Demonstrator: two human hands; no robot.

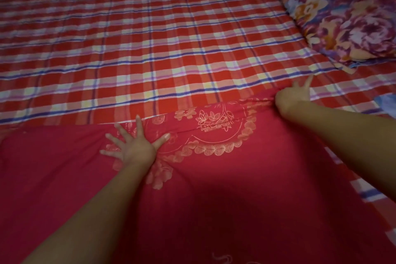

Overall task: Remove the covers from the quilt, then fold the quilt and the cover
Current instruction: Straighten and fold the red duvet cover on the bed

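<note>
A red cover [235,199] with a pale floral print lies spread over the near half of the bed. My left hand [132,146] presses flat on it near its far edge, fingers spread wide. My right hand [293,96] is at the cover's far right corner. Its thumb side meets bunched fabric there as if pinching it, while two fingers stick out straight over the sheet. Creases in the cover run toward that hand. Whether a quilt lies under the cover I cannot tell.
A red, white and blue plaid sheet [150,38] covers the bed beyond the cover. A folded purple and orange floral quilt [347,19] sits at the far right on something blue. A pale wall runs along the bed's far side.
</note>
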